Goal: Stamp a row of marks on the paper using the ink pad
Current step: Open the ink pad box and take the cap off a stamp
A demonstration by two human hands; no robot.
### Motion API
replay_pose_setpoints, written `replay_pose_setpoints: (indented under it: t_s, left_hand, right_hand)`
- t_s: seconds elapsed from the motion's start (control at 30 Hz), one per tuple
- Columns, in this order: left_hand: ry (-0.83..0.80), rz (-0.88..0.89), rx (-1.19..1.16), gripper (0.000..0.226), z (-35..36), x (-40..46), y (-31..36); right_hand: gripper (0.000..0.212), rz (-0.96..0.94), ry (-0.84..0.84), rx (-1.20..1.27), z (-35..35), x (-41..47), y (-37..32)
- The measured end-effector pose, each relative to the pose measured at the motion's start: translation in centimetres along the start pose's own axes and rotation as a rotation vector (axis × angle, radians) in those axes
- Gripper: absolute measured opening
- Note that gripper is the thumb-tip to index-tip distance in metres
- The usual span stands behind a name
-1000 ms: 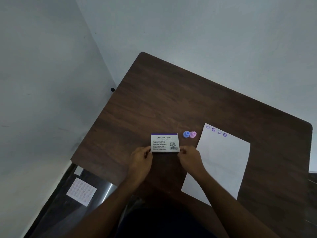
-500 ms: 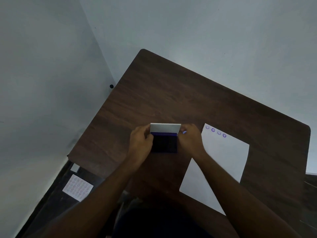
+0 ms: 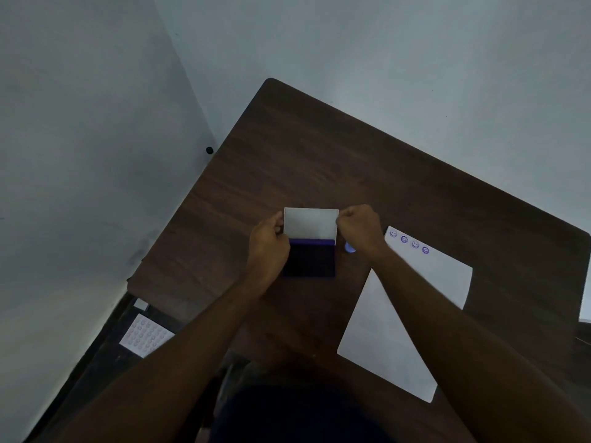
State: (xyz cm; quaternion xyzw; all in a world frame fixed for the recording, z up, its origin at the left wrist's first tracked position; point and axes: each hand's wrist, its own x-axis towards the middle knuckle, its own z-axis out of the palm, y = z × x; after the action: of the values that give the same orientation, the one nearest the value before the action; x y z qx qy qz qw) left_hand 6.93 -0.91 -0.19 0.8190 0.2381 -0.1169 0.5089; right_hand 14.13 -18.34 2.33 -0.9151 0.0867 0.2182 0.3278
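The ink pad [image 3: 309, 259] lies on the dark wooden table [image 3: 319, 148] with its white lid [image 3: 311, 223] swung back and the dark purple pad bared. My left hand [image 3: 268, 247] grips the lid's left edge and my right hand [image 3: 359, 230] grips its right edge. A white paper [image 3: 383, 330] lies to the right, with several purple smiley marks [image 3: 409, 242] in a row along its far edge. A small blue stamp [image 3: 349, 247] peeks out just under my right hand; the pink stamp is hidden.
A light wall rises behind and to the left of the table. On the floor at lower left lies a white sheet of round stickers [image 3: 145, 335] beside a small white piece [image 3: 141, 304]. A pale object [image 3: 585, 311] shows at the right edge.
The ink pad was closed with its label up; both hands have since lifted the lid and folded it back. My right hand now covers the stamps.
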Motion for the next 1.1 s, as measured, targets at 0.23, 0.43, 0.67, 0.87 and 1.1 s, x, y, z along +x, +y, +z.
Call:
replay_pose_setpoints:
  t_s: [0.23, 0.43, 0.67, 0.87, 1.1]
  left_hand:
    - [-0.004, -0.011, 0.023, 0.046, 0.6, 0.5, -0.3]
    - [-0.035, -0.010, 0.049, 0.052, 0.8, 1.0, -0.7]
    - [0.011, 0.029, 0.065, 0.048, 0.6, 0.7, -0.6]
    - [0.040, 0.132, 0.134, 0.039, 0.8, -0.5, -0.6]
    - [-0.041, 0.130, 0.125, 0.043, 2.3, -2.4, 1.3]
  right_hand:
    - [0.037, 0.087, 0.009, 0.061, 0.6, 2.1, -0.1]
    - [0.029, 0.073, -0.077, -0.042, 1.1, 2.6, -0.2]
    - [0.018, -0.086, 0.003, -0.101, 0.7, 1.7, 1.6]
    - [0.017, -0.152, -0.013, -0.337, -1.1, 0.2, 6.1]
    - [0.030, -0.216, -0.003, -0.622, -0.4, -0.9, 7.2]
